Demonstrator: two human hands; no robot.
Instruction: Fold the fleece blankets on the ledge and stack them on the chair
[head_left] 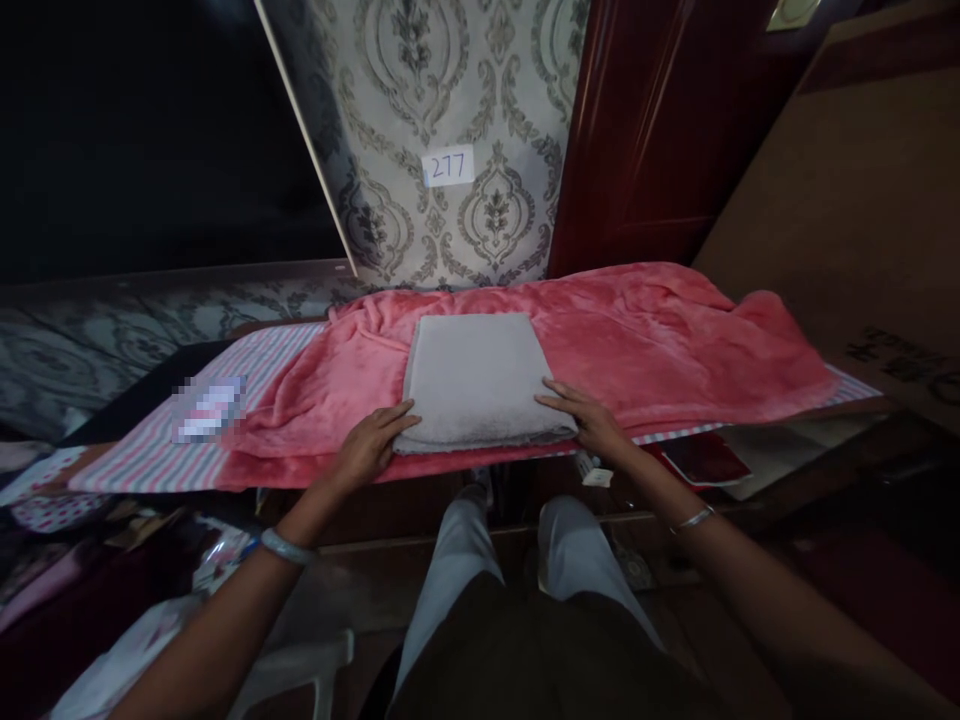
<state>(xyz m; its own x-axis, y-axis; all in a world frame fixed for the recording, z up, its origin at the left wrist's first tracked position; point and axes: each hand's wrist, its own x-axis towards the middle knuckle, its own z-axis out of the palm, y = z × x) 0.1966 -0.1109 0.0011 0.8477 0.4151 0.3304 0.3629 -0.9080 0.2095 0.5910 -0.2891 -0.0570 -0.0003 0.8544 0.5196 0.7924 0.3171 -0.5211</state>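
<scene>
A folded light-grey cloth point(480, 375), thick and roughly rectangular, lies on a crumpled pink plush blanket point(645, 340). My left hand point(373, 440) touches its near left corner, with the fingers stretched along the edge. At the right edge, my right hand point(583, 412) rests with its fingers apart and the tips on the cloth's top. Neither hand is visibly wrapped round the cloth; the undersides of both hands are hidden. Beneath the blanket is a striped cover point(150, 450) on a long narrow surface.
A large dark screen point(157, 140) stands behind on the left. Patterned wallpaper carries a paper label point(448, 166) reading 277. A big cardboard box point(847, 220) leans at the right. A white plastic stool point(330, 650) and piled fabrics point(127, 650) are low on the left.
</scene>
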